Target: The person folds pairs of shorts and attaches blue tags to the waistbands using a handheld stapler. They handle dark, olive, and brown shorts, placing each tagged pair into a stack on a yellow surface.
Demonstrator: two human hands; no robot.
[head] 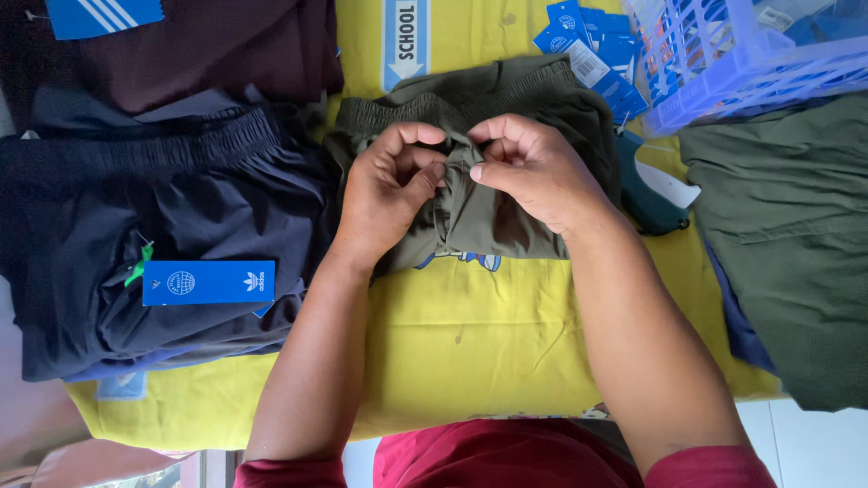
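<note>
An olive-green pair of shorts (506, 99) with an elastic waistband lies on the yellow cloth (470, 334) in the middle. My left hand (384, 194) and my right hand (533, 167) both pinch a bunched fold of its fabric (461, 158) near the waistband, fingertips almost touching. The part of the garment under my hands is hidden.
Dark navy shorts (136, 199) with a blue hang tag (208, 282) lie at left, a maroon garment (226, 45) behind them. Another olive garment (796, 235) lies at right. A blue plastic basket (732, 63) and several loose blue tags (592, 45) are at the back right.
</note>
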